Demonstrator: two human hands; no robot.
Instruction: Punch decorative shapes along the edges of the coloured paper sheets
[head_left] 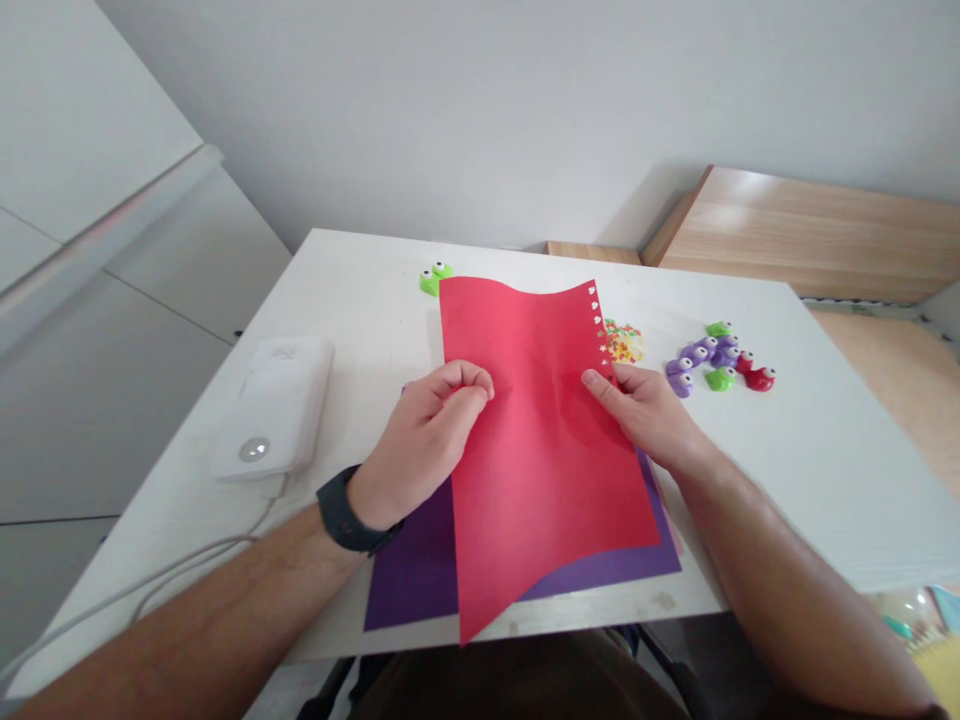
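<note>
A red sheet of paper (pixel 536 440) is held up off the table, its surface slightly buckled. Small heart- and star-shaped holes run down its upper right edge. My right hand (pixel 649 410) grips that right edge just below the holes, thumb on the front face. My left hand (pixel 435 430), with a dark band at the wrist, is closed in a pinch in front of the sheet's left half; whatever its fingertips hold is hidden. Under the red sheet lies a purple sheet (pixel 412 570). Beyond my right hand is a scatter of colourful paper cutouts (pixel 624 342).
Several small purple, green and red plastic pieces with eye-like tops (pixel 705 352) lie on the right of the white table (pixel 817 460). Similar green pieces (pixel 435 280) sit at the back. A white device (pixel 281 405) with a cable (pixel 195 555) rests on the left.
</note>
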